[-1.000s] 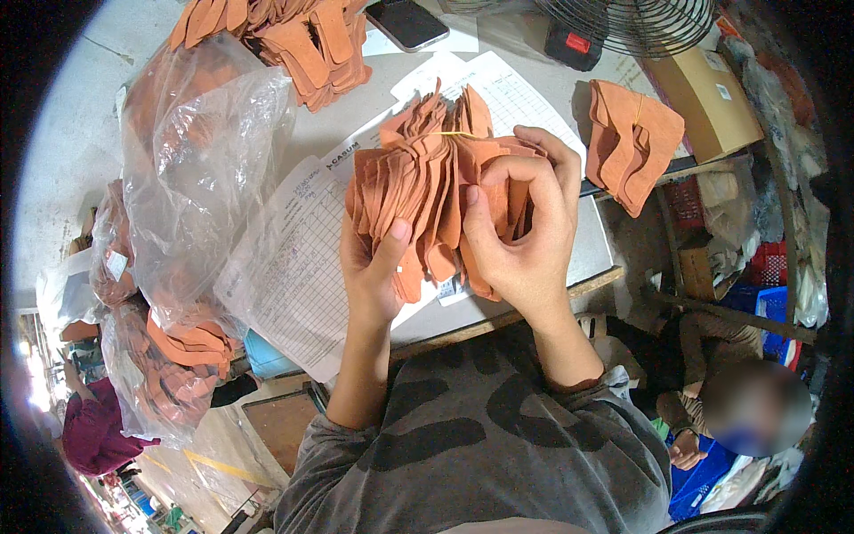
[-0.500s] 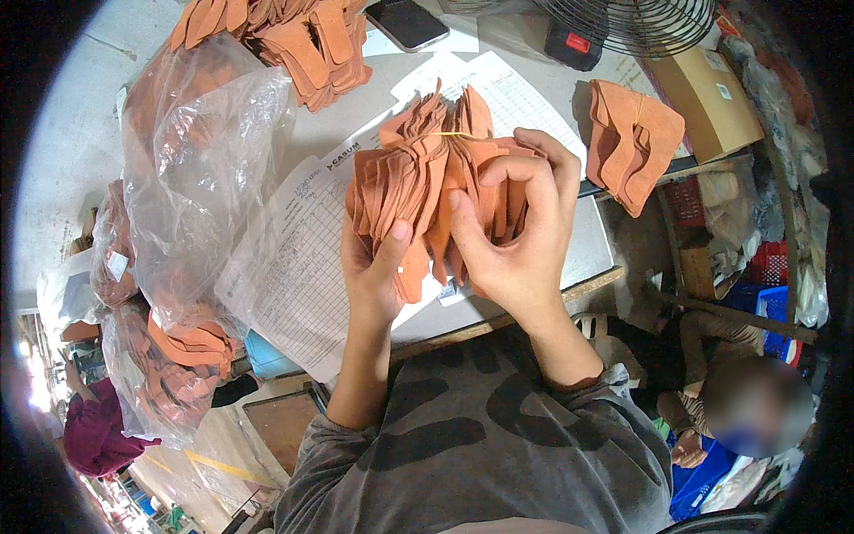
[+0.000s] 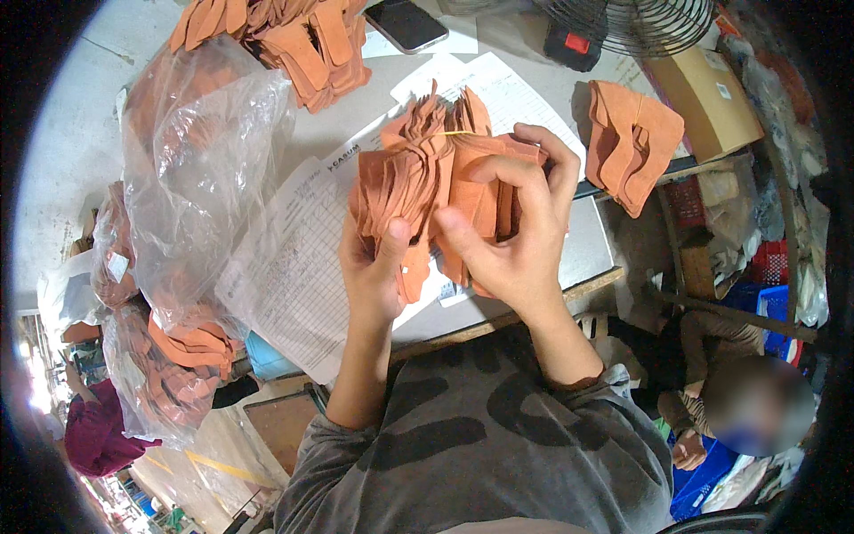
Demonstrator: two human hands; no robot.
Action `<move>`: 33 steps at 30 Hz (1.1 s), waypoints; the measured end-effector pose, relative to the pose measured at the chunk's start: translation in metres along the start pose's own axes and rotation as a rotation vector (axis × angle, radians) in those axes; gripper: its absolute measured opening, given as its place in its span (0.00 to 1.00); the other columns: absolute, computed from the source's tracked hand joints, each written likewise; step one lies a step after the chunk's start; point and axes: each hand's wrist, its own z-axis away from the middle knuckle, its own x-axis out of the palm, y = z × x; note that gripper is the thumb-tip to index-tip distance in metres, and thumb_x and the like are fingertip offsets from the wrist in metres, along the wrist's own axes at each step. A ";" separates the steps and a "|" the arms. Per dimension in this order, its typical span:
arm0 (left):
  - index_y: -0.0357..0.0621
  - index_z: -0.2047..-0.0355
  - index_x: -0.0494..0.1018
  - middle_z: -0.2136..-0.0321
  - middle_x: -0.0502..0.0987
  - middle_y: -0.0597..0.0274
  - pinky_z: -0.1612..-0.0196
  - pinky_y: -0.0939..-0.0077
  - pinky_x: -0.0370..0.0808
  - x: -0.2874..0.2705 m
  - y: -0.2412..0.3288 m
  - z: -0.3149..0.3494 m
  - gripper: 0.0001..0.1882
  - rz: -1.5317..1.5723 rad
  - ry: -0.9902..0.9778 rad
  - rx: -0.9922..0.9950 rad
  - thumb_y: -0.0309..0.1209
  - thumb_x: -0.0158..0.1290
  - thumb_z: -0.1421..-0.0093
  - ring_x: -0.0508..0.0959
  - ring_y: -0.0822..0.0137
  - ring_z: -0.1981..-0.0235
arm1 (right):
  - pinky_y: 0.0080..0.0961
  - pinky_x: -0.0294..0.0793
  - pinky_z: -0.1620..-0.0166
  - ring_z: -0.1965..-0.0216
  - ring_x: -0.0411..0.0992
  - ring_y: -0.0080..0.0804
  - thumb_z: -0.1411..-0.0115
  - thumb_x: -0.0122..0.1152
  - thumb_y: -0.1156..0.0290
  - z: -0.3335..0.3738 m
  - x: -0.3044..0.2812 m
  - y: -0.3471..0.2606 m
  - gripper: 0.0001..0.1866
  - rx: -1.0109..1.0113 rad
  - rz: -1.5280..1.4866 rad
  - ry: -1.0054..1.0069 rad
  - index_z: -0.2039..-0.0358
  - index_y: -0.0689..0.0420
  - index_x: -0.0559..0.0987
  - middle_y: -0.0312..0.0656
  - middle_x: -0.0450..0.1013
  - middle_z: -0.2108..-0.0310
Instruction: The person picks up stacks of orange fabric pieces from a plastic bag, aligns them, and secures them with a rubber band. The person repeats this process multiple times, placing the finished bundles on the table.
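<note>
Over papers (image 3: 285,276) on the table (image 3: 326,126), the left hand (image 3: 369,278) and right hand (image 3: 523,254) grasp a banded bundle of orange pieces (image 3: 405,182); the left fingers are mostly hidden behind it. Another orange stack (image 3: 307,58) and a wire guard (image 3: 642,25) are cut off above.

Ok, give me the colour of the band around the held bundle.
The band is yellow, best seen in the head view.

orange bundle (image 3: 400,182) | yellow band (image 3: 459,133) | gridded white sheet (image 3: 286,271) | black-patterned grey shirt (image 3: 485,463)
</note>
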 end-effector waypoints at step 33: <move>0.30 0.32 0.64 0.40 0.75 0.51 0.35 0.66 0.71 0.003 0.004 0.000 0.33 -0.111 0.040 0.020 0.35 0.60 0.31 0.76 0.62 0.40 | 0.42 0.69 0.39 0.39 0.67 0.50 0.52 0.83 0.67 -0.005 0.002 -0.012 0.24 0.087 0.010 0.037 0.60 0.56 0.76 0.55 0.65 0.45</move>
